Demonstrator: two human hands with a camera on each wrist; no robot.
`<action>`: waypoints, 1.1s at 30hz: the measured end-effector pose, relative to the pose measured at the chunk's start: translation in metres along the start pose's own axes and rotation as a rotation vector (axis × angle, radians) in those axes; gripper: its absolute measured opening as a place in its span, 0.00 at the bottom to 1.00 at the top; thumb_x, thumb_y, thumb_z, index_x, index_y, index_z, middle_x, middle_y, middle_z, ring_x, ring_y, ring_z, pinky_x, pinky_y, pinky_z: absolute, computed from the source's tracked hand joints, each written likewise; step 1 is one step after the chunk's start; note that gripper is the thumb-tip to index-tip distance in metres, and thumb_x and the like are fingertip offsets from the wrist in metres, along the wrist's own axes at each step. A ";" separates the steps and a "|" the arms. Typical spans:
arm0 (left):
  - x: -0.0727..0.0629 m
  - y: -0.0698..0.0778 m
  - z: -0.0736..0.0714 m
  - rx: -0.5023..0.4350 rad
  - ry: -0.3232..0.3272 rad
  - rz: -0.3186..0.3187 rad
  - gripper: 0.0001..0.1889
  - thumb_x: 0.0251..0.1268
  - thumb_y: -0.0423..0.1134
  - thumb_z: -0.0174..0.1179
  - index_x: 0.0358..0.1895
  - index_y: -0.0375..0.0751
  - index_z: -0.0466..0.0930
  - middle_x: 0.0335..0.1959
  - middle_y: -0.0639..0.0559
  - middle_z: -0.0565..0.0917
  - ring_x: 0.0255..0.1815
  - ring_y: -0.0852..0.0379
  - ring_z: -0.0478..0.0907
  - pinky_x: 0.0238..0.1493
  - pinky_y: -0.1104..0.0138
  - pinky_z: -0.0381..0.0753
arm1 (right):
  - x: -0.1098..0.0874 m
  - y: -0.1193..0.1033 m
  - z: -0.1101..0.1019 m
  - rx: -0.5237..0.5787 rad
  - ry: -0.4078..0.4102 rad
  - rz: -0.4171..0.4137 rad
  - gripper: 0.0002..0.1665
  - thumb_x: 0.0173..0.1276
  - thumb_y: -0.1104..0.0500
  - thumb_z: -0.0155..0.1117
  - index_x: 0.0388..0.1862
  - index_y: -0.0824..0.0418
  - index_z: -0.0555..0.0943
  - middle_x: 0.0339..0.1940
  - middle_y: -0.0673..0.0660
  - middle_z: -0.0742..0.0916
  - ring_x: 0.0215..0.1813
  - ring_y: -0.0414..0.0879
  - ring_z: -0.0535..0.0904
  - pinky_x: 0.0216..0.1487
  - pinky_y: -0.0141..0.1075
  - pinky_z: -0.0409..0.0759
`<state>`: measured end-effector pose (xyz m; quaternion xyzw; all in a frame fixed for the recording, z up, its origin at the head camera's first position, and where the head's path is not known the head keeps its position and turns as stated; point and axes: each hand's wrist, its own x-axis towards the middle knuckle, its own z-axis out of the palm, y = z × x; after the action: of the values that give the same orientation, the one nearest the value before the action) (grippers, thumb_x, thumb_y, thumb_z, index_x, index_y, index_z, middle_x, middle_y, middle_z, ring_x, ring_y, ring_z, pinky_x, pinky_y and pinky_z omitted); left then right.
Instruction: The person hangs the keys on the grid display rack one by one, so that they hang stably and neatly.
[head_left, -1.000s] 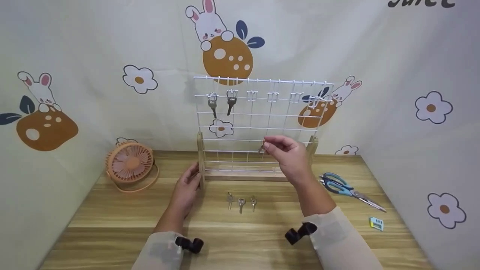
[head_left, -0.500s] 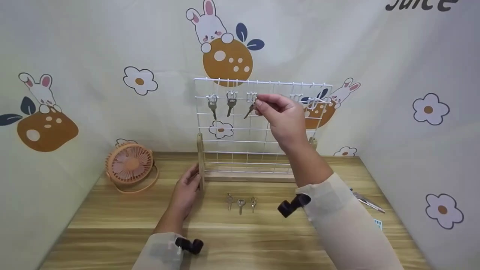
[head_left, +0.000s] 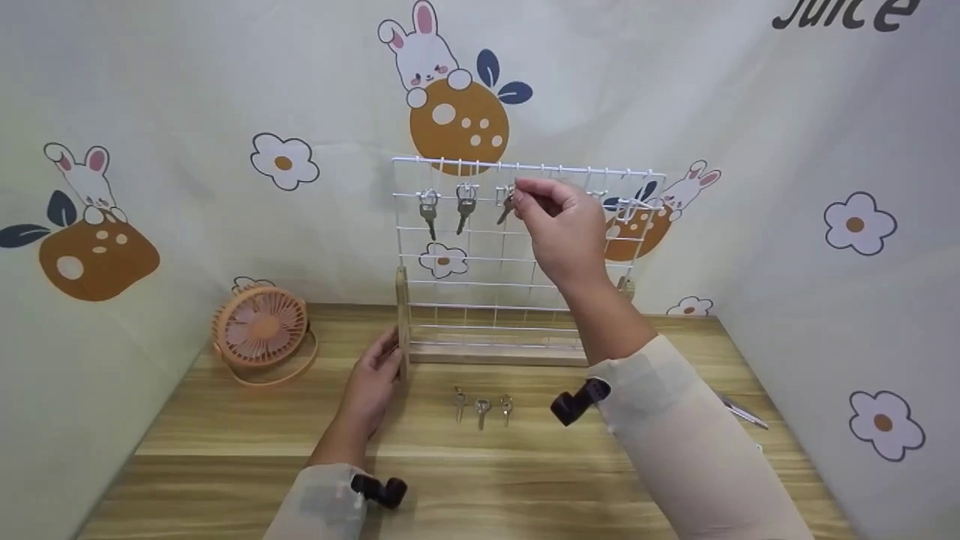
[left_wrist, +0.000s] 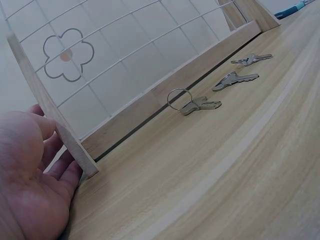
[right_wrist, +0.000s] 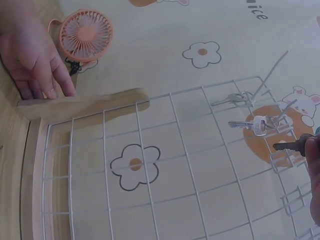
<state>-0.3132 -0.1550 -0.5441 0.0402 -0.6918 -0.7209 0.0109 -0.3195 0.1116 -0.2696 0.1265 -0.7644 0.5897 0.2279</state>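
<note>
Key [head_left: 505,209] pinched by right hand [head_left: 568,234] — left hand [head_left: 373,379] holds rack [head_left: 403,315].

Pale walls [head_left: 187,75] printed with rabbits [head_left: 426,61], fruit [head_left: 459,131] and flowers [head_left: 283,163] enclose a wood-grain tabletop [head_left: 465,480] on three sides.

The wire grid [head_left: 497,284] is white, the loose keys [left_wrist: 233,80] silvery, the fan [head_left: 264,328] orange, the cream backdrop [head_left: 345,232] flower-patterned.
</note>
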 end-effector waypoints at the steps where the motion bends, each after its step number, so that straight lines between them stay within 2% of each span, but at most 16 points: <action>1: 0.000 0.000 0.000 0.000 0.002 -0.001 0.26 0.88 0.41 0.51 0.83 0.54 0.64 0.83 0.49 0.68 0.83 0.46 0.65 0.80 0.47 0.70 | 0.000 0.000 0.001 -0.021 0.002 -0.009 0.12 0.78 0.56 0.70 0.55 0.56 0.92 0.50 0.54 0.92 0.50 0.44 0.90 0.53 0.30 0.89; 6: 0.000 0.001 0.000 -0.005 0.002 -0.001 0.26 0.88 0.41 0.51 0.83 0.56 0.66 0.82 0.51 0.69 0.82 0.48 0.66 0.79 0.48 0.71 | 0.001 0.004 0.003 -0.154 0.022 -0.089 0.12 0.78 0.56 0.71 0.55 0.55 0.92 0.48 0.52 0.92 0.48 0.41 0.88 0.49 0.30 0.88; 11: 0.001 0.000 0.000 -0.014 0.008 0.001 0.26 0.87 0.40 0.52 0.83 0.54 0.66 0.82 0.50 0.70 0.81 0.47 0.67 0.79 0.49 0.71 | 0.001 0.007 0.005 -0.235 0.044 -0.175 0.12 0.77 0.56 0.71 0.55 0.56 0.92 0.48 0.52 0.92 0.47 0.41 0.86 0.50 0.31 0.88; 15: 0.001 0.000 0.000 -0.014 -0.004 0.019 0.27 0.88 0.39 0.51 0.84 0.49 0.64 0.83 0.48 0.68 0.82 0.47 0.66 0.79 0.49 0.71 | -0.005 0.008 0.005 -0.241 0.078 -0.257 0.12 0.77 0.57 0.71 0.54 0.59 0.92 0.48 0.53 0.92 0.47 0.42 0.86 0.49 0.30 0.87; 18: 0.001 0.001 0.000 -0.010 -0.007 0.024 0.27 0.88 0.39 0.51 0.84 0.48 0.64 0.83 0.48 0.68 0.83 0.47 0.66 0.79 0.49 0.71 | -0.015 0.012 0.003 -0.180 0.093 -0.309 0.11 0.76 0.59 0.72 0.52 0.60 0.92 0.47 0.54 0.92 0.46 0.43 0.85 0.48 0.29 0.86; 20: 0.001 0.001 0.000 -0.014 -0.004 0.020 0.26 0.88 0.39 0.51 0.83 0.47 0.64 0.83 0.48 0.68 0.83 0.48 0.65 0.80 0.49 0.70 | -0.022 0.019 0.003 -0.133 0.089 -0.312 0.09 0.75 0.59 0.73 0.50 0.59 0.93 0.45 0.54 0.92 0.45 0.43 0.86 0.46 0.28 0.86; 23: 0.000 0.001 0.000 -0.022 -0.003 0.016 0.27 0.88 0.38 0.51 0.83 0.47 0.64 0.84 0.47 0.67 0.84 0.47 0.65 0.81 0.49 0.69 | -0.035 0.035 0.002 -0.046 0.058 -0.263 0.08 0.74 0.61 0.73 0.49 0.59 0.93 0.43 0.54 0.92 0.42 0.42 0.87 0.42 0.28 0.85; 26: 0.000 0.000 0.000 -0.021 0.000 0.012 0.27 0.88 0.38 0.51 0.84 0.46 0.63 0.84 0.46 0.67 0.84 0.46 0.64 0.81 0.49 0.69 | -0.048 0.055 0.001 0.033 0.015 -0.171 0.08 0.74 0.63 0.73 0.49 0.61 0.92 0.41 0.55 0.92 0.41 0.42 0.89 0.40 0.28 0.86; 30: 0.001 0.000 0.000 -0.018 0.001 0.012 0.28 0.88 0.39 0.51 0.84 0.46 0.62 0.84 0.46 0.66 0.85 0.46 0.63 0.83 0.49 0.68 | -0.062 0.085 -0.002 0.118 -0.029 -0.042 0.08 0.73 0.65 0.73 0.49 0.63 0.92 0.42 0.57 0.93 0.40 0.43 0.90 0.42 0.31 0.89; 33: 0.001 -0.001 0.001 -0.014 0.007 0.012 0.28 0.88 0.38 0.51 0.84 0.45 0.62 0.84 0.46 0.67 0.85 0.46 0.64 0.83 0.49 0.67 | -0.072 0.107 -0.005 0.160 -0.064 0.046 0.09 0.72 0.65 0.73 0.49 0.65 0.91 0.41 0.58 0.93 0.42 0.49 0.91 0.44 0.34 0.90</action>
<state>-0.3142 -0.1543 -0.5446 0.0386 -0.6868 -0.7256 0.0177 -0.3059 0.1399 -0.3941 0.1458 -0.7245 0.6495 0.1789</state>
